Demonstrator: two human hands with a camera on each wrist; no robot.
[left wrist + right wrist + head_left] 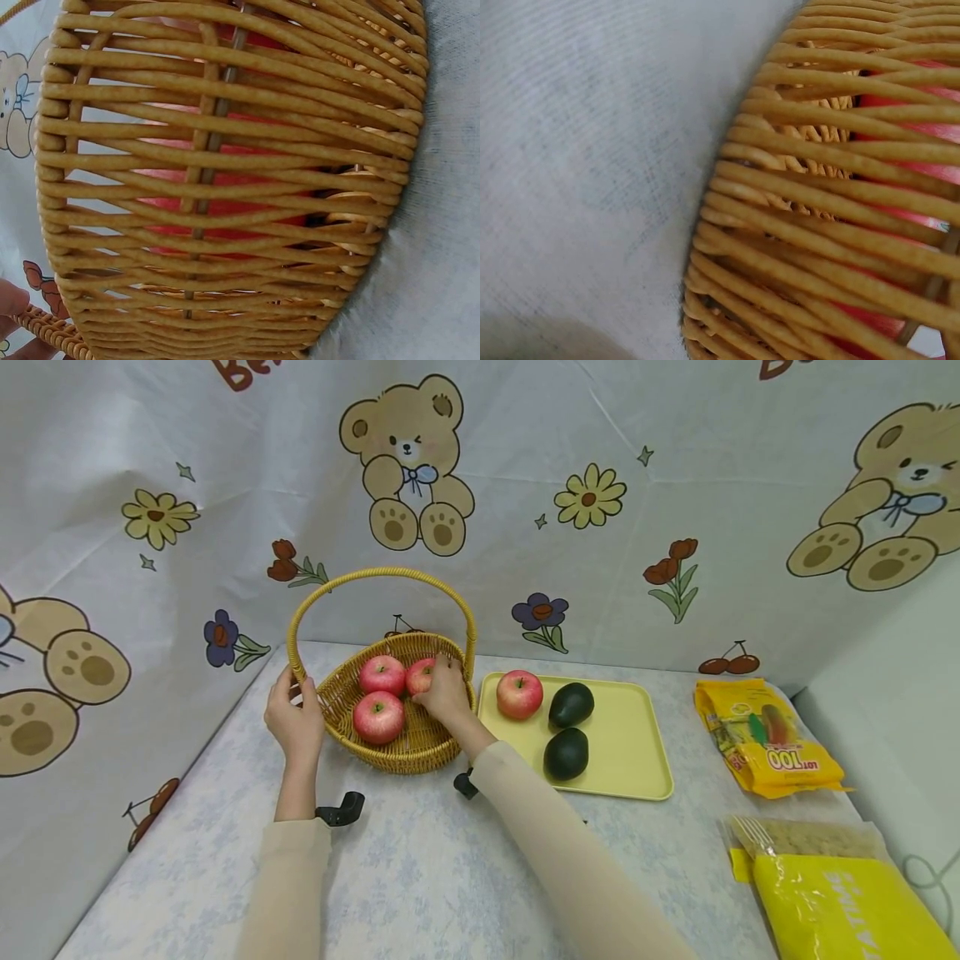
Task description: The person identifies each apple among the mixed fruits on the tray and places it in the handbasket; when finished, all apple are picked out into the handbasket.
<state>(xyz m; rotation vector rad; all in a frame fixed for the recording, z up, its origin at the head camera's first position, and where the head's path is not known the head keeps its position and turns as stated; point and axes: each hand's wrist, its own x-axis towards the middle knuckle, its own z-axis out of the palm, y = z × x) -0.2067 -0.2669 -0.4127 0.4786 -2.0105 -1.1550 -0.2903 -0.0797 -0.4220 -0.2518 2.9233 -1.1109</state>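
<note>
A woven wicker basket (390, 763) with a tall arched handle stands on the table, several red apples inside. My left hand (295, 717) grips the foot of the handle at the basket's left side; in the left wrist view a thumb (10, 298) and fingers lie around it. Reaching in over the right rim, my right hand (447, 695) holds an apple (421, 679) between thumb and fingers, partly covering it. Beside that one sit another apple (382, 675) and a nearer apple (378, 718). Through the weave, red apple skin (911, 161) shows in the right wrist view.
Right of the basket lies a pale yellow tray (626, 735) bearing an apple (519, 695), a dark green avocado (572, 704) and a second avocado (566, 753). Farther right are a yellow snack bag (780, 752) and a larger yellow package (840, 893). A printed cloth (510, 443) hangs behind.
</note>
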